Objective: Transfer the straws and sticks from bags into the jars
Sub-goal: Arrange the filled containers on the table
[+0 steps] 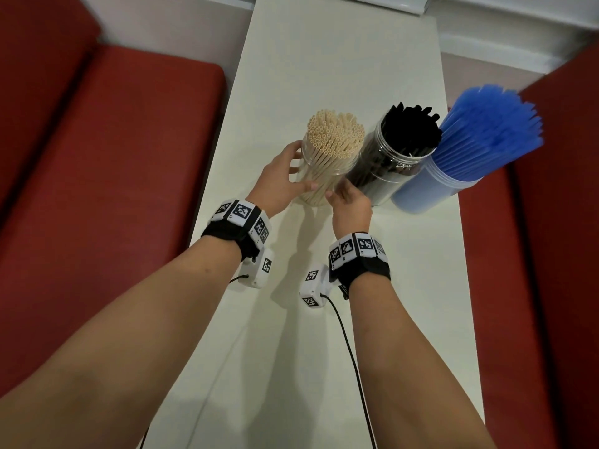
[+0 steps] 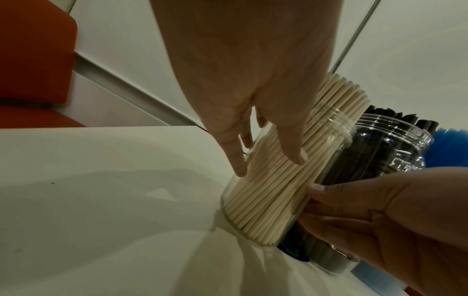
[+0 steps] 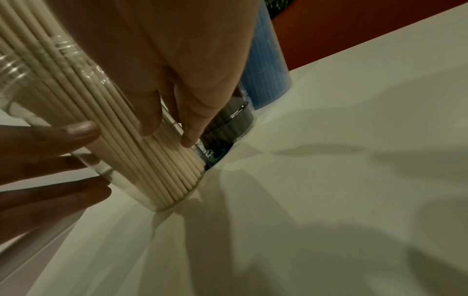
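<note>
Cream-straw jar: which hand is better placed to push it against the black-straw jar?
Left, probably. The left hand grips the cream-straw jar on the side away from the black-straw jar, so it can push that way. The right hand holds it from between the two jars and would block.

This looks like a booth in a café or fast-food eatery. A long, narrow white laminate table (image 1: 340, 76) runs between a red upholstered bench seat on the left (image 1: 113, 163) and a matching red bench seat on the right (image 1: 505, 286), ending at a white ledge along the pale far wall (image 1: 505, 37). Drink-counter stock stands in a row on the table, each container packed full: a clear plastic jar of cream paper straws (image 1: 319, 179), a clear plastic jar of thin black sticks (image 1: 379, 176) and a pale translucent tub of blue plastic straws (image 1: 424, 189).
</note>
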A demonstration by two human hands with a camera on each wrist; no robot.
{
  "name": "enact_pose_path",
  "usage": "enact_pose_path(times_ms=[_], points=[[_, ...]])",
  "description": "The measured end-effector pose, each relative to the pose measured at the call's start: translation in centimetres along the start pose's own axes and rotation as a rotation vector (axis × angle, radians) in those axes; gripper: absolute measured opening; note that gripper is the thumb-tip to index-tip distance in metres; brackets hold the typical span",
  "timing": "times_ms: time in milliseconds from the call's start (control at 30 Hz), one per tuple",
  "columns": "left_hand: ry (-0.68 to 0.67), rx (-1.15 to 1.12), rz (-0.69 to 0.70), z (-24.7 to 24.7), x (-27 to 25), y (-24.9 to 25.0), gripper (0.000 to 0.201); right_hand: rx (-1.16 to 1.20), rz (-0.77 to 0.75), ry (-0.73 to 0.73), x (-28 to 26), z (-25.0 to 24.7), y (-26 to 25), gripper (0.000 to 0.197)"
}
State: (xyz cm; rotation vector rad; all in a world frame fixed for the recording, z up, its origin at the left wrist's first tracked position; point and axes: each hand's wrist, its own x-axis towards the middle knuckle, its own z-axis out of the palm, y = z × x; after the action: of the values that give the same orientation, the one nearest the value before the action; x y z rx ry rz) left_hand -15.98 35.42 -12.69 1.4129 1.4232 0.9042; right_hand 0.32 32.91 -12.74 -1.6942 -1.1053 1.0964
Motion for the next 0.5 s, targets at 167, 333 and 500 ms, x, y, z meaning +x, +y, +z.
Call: enact_pose_path(times_ms=[167, 333, 500], points=[[0.016, 0.007, 0.006, 0.32, 0.06, 0.13, 0.082, -0.013, 0.012, 0.024, 0.15, 0.0, 0.19, 0.041], [0.017, 0.015, -0.001, 0.33, -0.06, 0.42, 0.082, -0.003, 0.025, 0.037, 0.08, 0.11, 0.29, 0.039], [0.022, 0.022, 0.001, 0.38, -0.2, 0.65, 0.08, -0.04, 0.014, 0.041, 0.17, -0.1, 0.42, 0.031]])
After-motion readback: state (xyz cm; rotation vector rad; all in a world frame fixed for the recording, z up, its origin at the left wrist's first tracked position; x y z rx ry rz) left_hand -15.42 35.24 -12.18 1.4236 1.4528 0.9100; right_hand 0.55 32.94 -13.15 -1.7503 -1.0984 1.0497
